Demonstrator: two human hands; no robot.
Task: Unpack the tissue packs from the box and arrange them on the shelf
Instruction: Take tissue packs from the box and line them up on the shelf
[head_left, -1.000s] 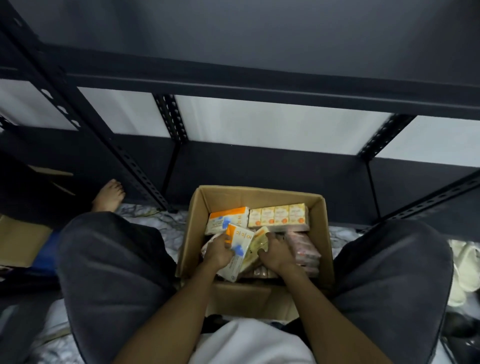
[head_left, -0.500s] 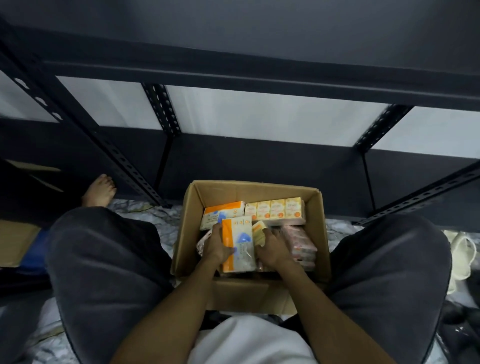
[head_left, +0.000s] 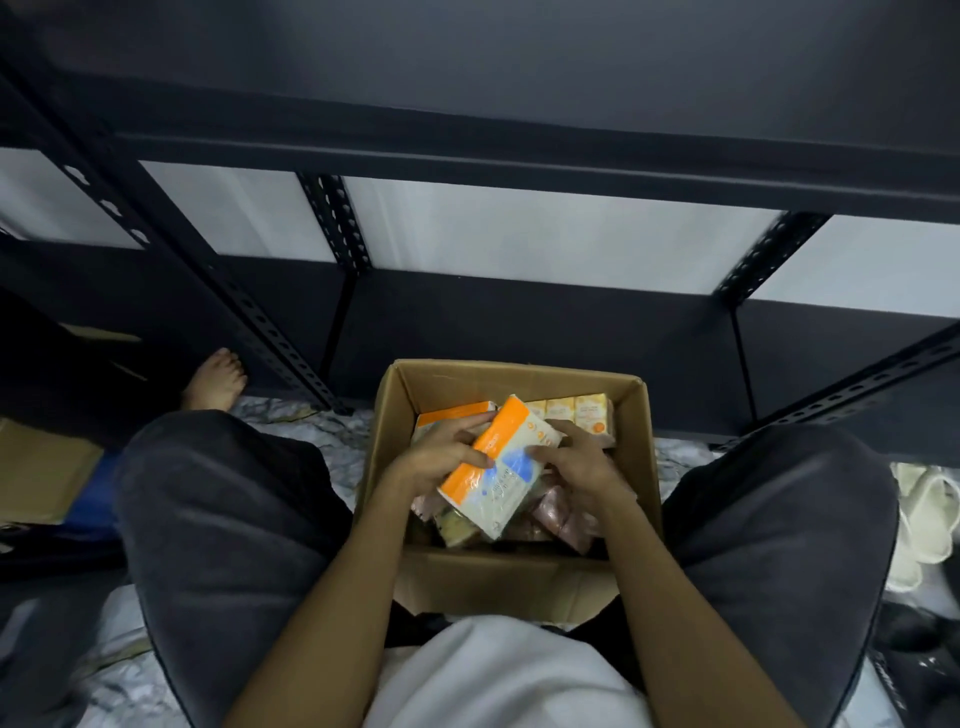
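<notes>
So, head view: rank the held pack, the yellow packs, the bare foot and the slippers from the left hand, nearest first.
1. Held pack, gripped by the left hand.
2. Yellow packs, box's far side.
3. Bare foot, far left.
4. Slippers, far right.

Dim corner, floor level

Ahead of me stands a black metal rack (head_left: 332, 228) with punched uprights, white wall (head_left: 519, 244) showing behind it. I sit on pale marbled floor (head_left: 332, 441); flattened cardboard (head_left: 36, 473) lies left, pale slippers (head_left: 924, 519) right.
</notes>
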